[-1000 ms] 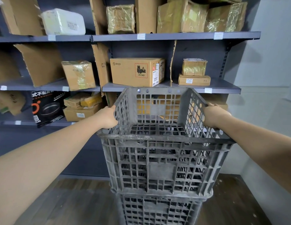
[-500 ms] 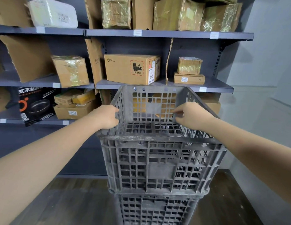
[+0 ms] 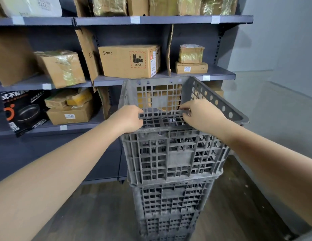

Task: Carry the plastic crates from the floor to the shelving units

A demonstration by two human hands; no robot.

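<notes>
Left fingers curled over near rim of top crate, thumb below the rim, gripping at the left corner. Right fingers bent and reaching into the crate, tips close to the lattice of the far wall; cannot tell whether pinching it or only touching. Left hand and right hand near each other, both over the crate mouth, bare forearms stretched in from the lower corners.

Top crate grey, dusty, open lattice, nested on lower crate of same kind; stack upright on dark wood floor, just in front of shelves.

Shelves dark grey, with white label tabs on the edges. Middle shelf: Pico box behind the crate, taped box to its left, two small stacked boxes to its right. Lower left: black pan box. Grey wall at right.
</notes>
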